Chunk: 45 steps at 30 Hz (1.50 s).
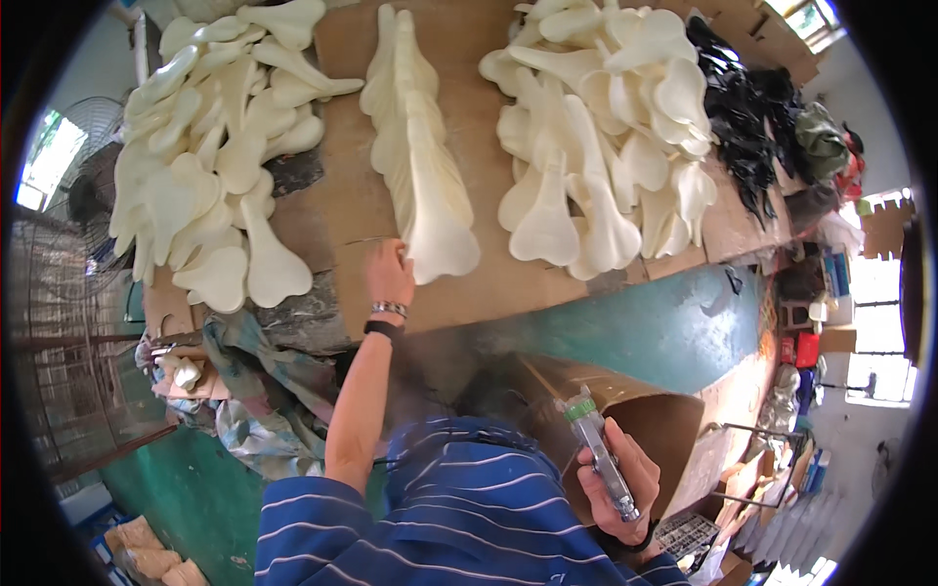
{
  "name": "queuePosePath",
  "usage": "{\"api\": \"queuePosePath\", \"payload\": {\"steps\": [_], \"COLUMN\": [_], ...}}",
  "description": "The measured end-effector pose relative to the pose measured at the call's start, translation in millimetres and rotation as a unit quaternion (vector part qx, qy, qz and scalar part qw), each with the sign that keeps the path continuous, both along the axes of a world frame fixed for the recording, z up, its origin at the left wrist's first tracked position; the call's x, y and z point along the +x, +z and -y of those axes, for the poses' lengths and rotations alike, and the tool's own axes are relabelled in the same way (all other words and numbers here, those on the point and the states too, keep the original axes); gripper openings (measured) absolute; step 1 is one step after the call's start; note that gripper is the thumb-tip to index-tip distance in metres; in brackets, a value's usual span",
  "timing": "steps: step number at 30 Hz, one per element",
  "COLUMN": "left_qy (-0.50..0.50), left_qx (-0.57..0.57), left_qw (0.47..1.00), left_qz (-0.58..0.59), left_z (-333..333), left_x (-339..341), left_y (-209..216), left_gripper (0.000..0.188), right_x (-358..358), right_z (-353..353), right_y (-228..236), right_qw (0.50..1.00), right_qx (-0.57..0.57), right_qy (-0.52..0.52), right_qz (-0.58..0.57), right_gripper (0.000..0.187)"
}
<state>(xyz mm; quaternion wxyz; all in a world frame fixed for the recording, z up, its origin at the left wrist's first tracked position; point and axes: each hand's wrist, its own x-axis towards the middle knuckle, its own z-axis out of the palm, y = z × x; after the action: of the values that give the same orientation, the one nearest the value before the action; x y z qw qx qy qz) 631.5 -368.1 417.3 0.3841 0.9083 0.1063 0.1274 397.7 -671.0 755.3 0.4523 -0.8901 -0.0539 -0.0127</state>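
The cream row (425, 186) lies midway along the bench (337, 186), its near end close to the near edge. The left hand (389, 273), fingers curled, is at that end's left side; whether it grips, I cannot tell. The right hand (637, 476), clamped on a tool (604, 454), is well apart from the row.

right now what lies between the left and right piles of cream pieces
In the head view, a long row of overlapping cream pieces lies there, with brown cardboard on either side and the left hand at the row's near end.
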Motion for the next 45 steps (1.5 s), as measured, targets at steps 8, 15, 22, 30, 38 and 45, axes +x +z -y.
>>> {"api": "queuePosePath", "payload": {"steps": [8, 15, 22, 30, 38, 45], "left_qy": [0.044, 0.214, 0.509, -0.032, -0.188, -0.061], "left_qx": [0.038, -0.014, 0.010, 0.226, 0.194, 0.067], "left_qw": [0.998, 0.976, 0.860, 0.974, 0.952, 0.996], "left_qz": [0.013, 0.027, -0.038, 0.014, -0.144, -0.006], "left_z": [-82.1, -164.2, -274.0, -135.5, -124.9, -33.2], "left_x": [-57.4, -74.5, -76.3, -7.5, -1.0, 51.0], "left_y": [49.4, 36.9, 31.7, 1.2, 45.9, 7.4], "left_gripper": [0.032, 0.038, 0.061, 0.066, 0.029, 0.037], "right_x": [0.8, 15.5, 22.0, 26.5, 9.3, 4.6], "right_z": [-7.7, -5.5, -9.9, -23.0, -18.6, -28.5], "right_y": [-12.7, -29.9, -30.7, -23.9, -8.7, -7.1], "right_qw": [0.996, 0.994, 0.990, 0.985, 0.992, 0.991], "right_qx": [0.035, 0.009, 0.017, -0.012, -0.020, -0.022], "right_qy": [0.001, 0.053, 0.102, 0.116, 0.077, 0.086], "right_qz": [-0.082, -0.095, -0.092, -0.125, -0.100, -0.096], "right_gripper": [0.052, 0.052, 0.066, 0.058, 0.060, 0.067]}}
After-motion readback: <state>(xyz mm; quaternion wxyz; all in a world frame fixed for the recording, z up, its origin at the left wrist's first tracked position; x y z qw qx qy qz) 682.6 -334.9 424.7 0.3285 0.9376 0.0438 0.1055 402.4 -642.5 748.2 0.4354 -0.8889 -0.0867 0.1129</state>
